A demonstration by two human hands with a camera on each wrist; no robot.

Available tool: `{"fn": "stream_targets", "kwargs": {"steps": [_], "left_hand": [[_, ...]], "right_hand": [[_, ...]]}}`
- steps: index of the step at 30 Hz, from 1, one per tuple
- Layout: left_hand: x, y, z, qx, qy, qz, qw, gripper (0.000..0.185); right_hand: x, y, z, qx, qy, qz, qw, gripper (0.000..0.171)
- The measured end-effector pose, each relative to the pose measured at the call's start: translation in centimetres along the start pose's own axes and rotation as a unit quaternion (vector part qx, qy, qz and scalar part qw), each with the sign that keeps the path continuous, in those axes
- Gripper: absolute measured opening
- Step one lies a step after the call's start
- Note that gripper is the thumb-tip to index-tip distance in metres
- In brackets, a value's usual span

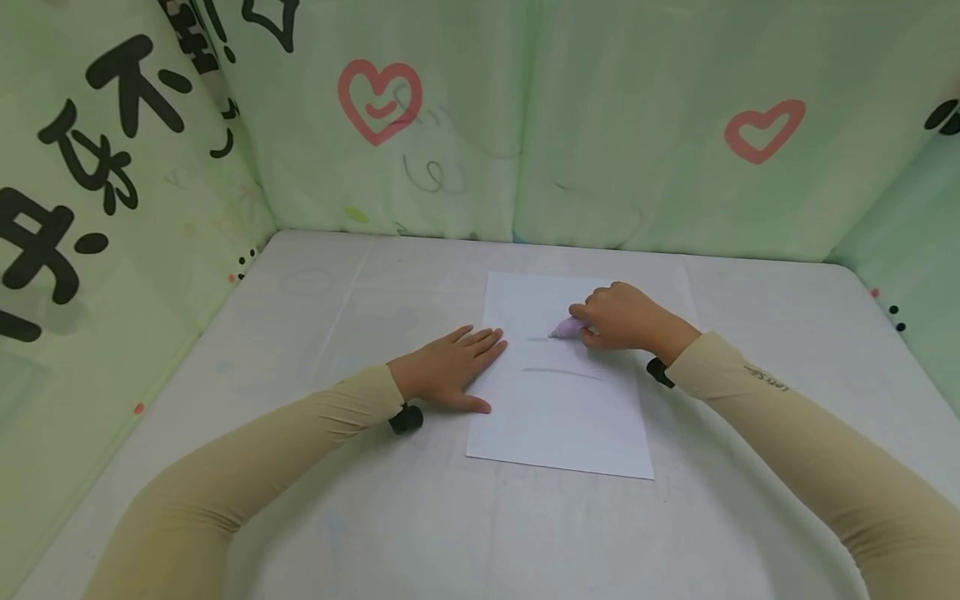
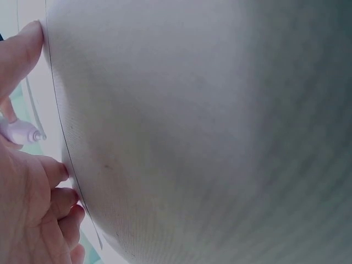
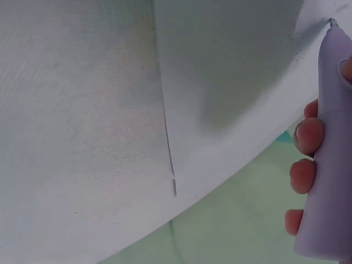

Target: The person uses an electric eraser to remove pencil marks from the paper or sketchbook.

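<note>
Lilac plastic makes up the pen-like tool [image 1: 567,327], a stout, smooth barrel tapering to a fine tip, held at a slant over the upper part of a white sheet of paper [image 1: 555,429]. Its tip points leftward in the head view, near the right end of a short, faint grey line [image 1: 536,339]; whether it touches the sheet I cannot tell. Lower on the paper runs a longer grey line [image 1: 562,372], slightly curved. The right hand [image 1: 628,318] grips the barrel, fingers curled round it, above the right half of the sheet. Opposite, the left hand [image 1: 448,368] lies palm down with fingers extended and thumb spread away, holding nothing; its fingertips and thumb reach over the paper's left edge. Both arms wear beige sleeves [image 1: 795,442], the right one with dark lettering near the cuff, and a black device [image 1: 407,419] shows below each wrist. Under the paper is a bench [image 1: 360,517] with a whitish covering. Pale green fabric [image 1: 615,158] stands behind and at both sides, printed with two red heart outlines [image 1: 757,157] at the back and bold black characters [image 1: 131,83] at the left.
</note>
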State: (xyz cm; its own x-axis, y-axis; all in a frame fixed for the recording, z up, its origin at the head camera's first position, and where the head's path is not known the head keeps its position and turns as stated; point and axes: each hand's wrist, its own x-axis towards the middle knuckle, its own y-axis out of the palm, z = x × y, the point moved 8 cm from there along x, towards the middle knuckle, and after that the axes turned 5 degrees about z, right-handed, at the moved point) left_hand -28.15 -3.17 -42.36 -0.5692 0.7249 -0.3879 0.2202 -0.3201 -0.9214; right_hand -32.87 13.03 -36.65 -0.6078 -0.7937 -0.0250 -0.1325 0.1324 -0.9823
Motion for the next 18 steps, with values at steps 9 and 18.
{"fn": "stream_targets", "kwargs": {"steps": [9, 18], "left_hand": [[-0.06, -0.07, -0.02, 0.001, 0.004, -0.004, 1.0, 0.094], [-0.05, -0.09, -0.06, -0.008, 0.002, -0.002, 1.0, 0.093]], "right_hand": [[0.18, -0.02, 0.14, 0.006, -0.006, -0.003, 1.0, 0.013], [0.37, 0.11, 0.2, 0.002, -0.008, 0.001, 1.0, 0.011]]}}
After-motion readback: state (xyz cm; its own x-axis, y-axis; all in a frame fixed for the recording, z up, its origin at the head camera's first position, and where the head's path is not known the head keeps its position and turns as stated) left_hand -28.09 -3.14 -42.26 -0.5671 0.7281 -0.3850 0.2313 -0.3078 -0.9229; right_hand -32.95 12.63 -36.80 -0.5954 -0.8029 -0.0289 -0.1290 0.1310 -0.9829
